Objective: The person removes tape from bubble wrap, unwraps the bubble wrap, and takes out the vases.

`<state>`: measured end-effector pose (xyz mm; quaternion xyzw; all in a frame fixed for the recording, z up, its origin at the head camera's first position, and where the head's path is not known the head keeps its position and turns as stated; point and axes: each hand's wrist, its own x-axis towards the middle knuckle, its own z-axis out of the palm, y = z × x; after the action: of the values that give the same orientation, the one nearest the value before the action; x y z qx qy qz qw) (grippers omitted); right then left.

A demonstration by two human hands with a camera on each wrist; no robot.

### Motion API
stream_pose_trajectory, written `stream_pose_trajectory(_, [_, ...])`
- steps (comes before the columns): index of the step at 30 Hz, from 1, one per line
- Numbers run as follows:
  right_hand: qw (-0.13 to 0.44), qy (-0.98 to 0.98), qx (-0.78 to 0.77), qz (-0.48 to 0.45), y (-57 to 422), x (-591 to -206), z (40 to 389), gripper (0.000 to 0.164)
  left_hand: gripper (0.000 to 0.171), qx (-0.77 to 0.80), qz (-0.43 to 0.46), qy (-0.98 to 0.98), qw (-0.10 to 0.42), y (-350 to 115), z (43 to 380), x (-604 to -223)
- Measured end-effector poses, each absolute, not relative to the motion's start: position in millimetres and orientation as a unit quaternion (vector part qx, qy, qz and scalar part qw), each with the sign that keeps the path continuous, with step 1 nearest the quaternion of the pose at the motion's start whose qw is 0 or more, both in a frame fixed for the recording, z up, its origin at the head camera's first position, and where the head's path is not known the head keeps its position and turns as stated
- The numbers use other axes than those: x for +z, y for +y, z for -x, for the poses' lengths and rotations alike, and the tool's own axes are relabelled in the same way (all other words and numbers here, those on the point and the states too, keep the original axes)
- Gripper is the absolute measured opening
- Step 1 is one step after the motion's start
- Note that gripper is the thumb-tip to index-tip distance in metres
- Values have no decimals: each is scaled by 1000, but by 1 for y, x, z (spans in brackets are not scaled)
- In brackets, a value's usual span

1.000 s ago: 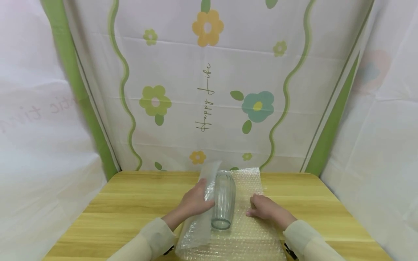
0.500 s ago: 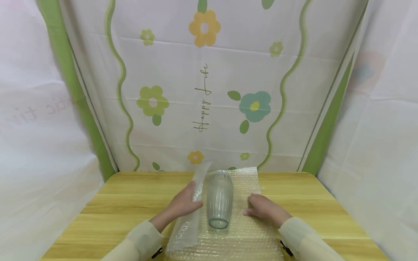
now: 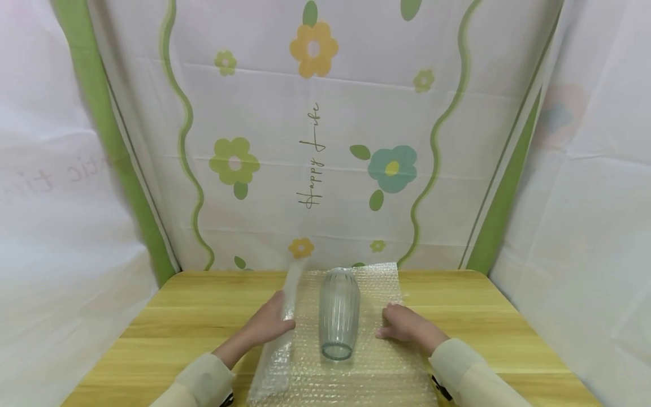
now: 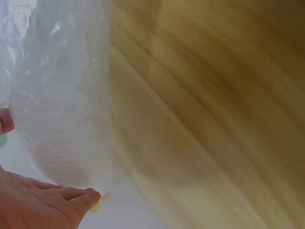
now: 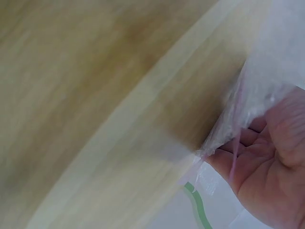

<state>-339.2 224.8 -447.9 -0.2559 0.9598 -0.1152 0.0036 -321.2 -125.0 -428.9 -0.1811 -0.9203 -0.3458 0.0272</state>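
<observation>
A clear ribbed glass vase (image 3: pixel 339 314) lies on its side on a sheet of bubble wrap (image 3: pixel 366 373), its round base toward me. To the left of the vase, the sheet's left part stands raised as a flap. My left hand (image 3: pixel 267 321) is at that flap, thumb apart from the fingers; in the left wrist view the fairly straight fingers (image 4: pixel 71 202) touch the wrap's edge. On the other side, my right hand (image 3: pixel 404 323) holds the sheet's right edge with bent fingers. In the right wrist view the wrap partly covers those fingers.
A wooden table (image 3: pixel 488 339) bears the sheet. White cloth printed with flowers (image 3: pixel 391 168) hangs behind the table, and more white cloth hangs at both sides. The sheet's far edge reaches the back of the table.
My left hand has moved left, and the flap has swung left away from the vase. More of the vase and sheet now shows. The right hand stays at the right edge; the view shifts slightly.
</observation>
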Motion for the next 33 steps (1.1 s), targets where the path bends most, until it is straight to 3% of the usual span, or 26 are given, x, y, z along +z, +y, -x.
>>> stream_pose_trajectory(13, [-2, 957, -118, 263, 224, -448, 339, 33, 84, -334, 173, -925, 58, -146, 325, -434])
stream_pose_trajectory(33, [13, 961, -133, 243, 223, -449, 338, 32, 58, -339, 202, -918, 53, -169, 326, -430])
